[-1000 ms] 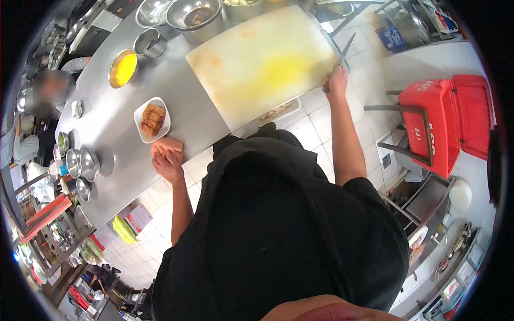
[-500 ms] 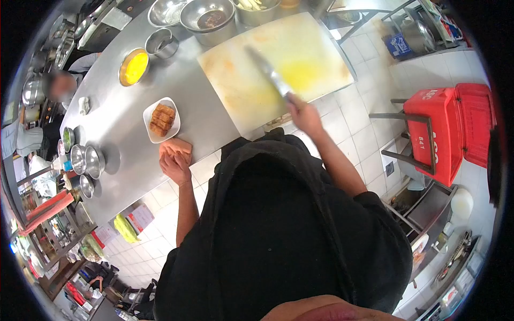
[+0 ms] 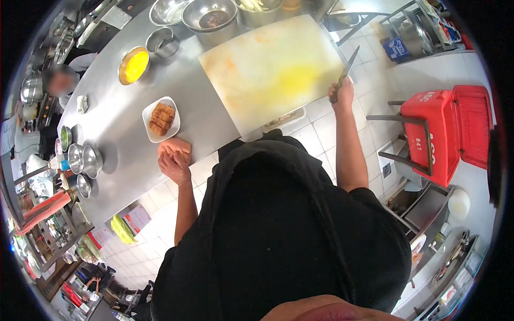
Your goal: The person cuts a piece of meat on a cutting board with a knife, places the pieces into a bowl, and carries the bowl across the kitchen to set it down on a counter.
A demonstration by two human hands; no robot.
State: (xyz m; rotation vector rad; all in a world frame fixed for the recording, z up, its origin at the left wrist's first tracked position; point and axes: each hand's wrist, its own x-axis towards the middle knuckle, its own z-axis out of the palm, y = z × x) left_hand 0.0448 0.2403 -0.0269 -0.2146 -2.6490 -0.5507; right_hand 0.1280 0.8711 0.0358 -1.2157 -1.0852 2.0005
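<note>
At 9 o'clock, the left hand (image 3: 174, 163) lay with its grip curled down on a salmon-pink folded cloth (image 3: 178, 145) at the near edge of the stainless-steel counter (image 3: 203, 115). Just beyond it, at 11 o'clock, a white square plate of brown fried pieces (image 3: 160, 119) stood filled. The large pale cutting board (image 3: 267, 69) held only yellow stains, so cutting looked finished and wiping not yet done. At 2 o'clock, the right hand (image 3: 341, 96) clenched a steel knife (image 3: 347, 70) off the board's right edge, blade towards 1 o'clock.

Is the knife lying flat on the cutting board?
No, the right hand holds the knife up beside the cutting board's right edge.
</note>
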